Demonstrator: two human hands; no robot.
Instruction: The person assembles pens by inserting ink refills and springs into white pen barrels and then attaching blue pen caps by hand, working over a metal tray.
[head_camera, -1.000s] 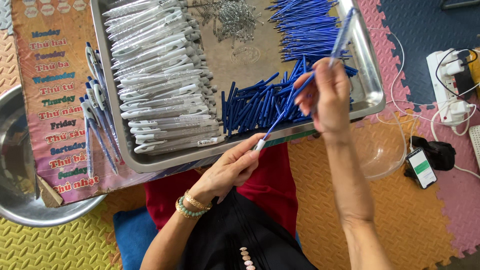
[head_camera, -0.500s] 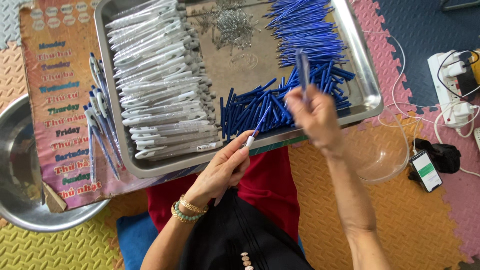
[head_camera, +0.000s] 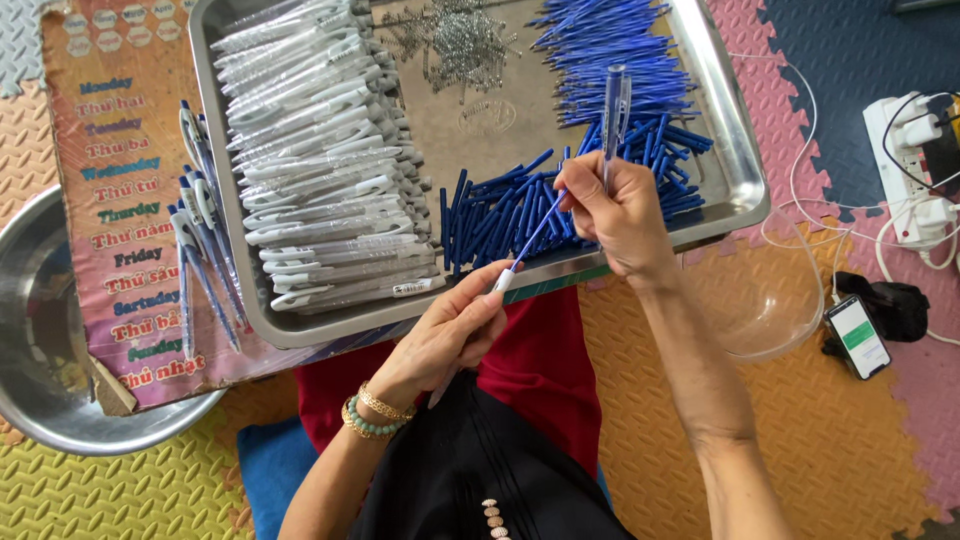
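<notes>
Blue refill was pinched at its white tip by the left hand, slanting up toward the clear pen barrel gripped upright in the right hand, which was nearer.

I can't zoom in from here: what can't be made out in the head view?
- Refill end: hidden in the right hand.
- Refill tip: covered by left hand fingertips.
- Tray far edge: cut off at the top.
- Springs: too small to count.
- Bowl: cut off at left.
</notes>
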